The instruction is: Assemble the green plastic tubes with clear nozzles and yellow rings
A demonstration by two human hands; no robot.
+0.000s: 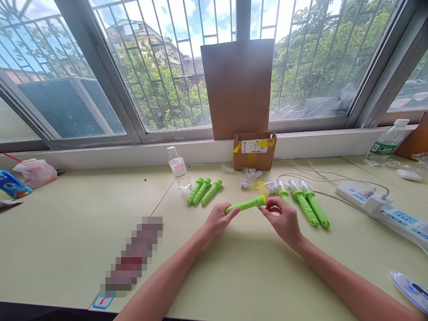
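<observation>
My left hand (217,218) is closed around a green plastic tube (245,205), which is held above the table, nearly level. A yellow ring (264,199) sits at the tube's right end. There the thumb and fingers of my right hand (283,219) pinch at the yellow ring; the fingertips partly hide it. Behind my hands lie loose yellow rings (261,187) and clear plastic caps (246,183). Three green tubes (202,191) without clear tops lie to the left. Three more green tubes (306,206) with clear tops lie to the right of my right hand.
A small cardboard box (256,156) stands at the back by the window, a brown board (239,89) upright behind it. Water bottles (179,169) stand left and far right. A white power strip (384,211) with cables lies right. A pixelated patch (133,254) covers something left.
</observation>
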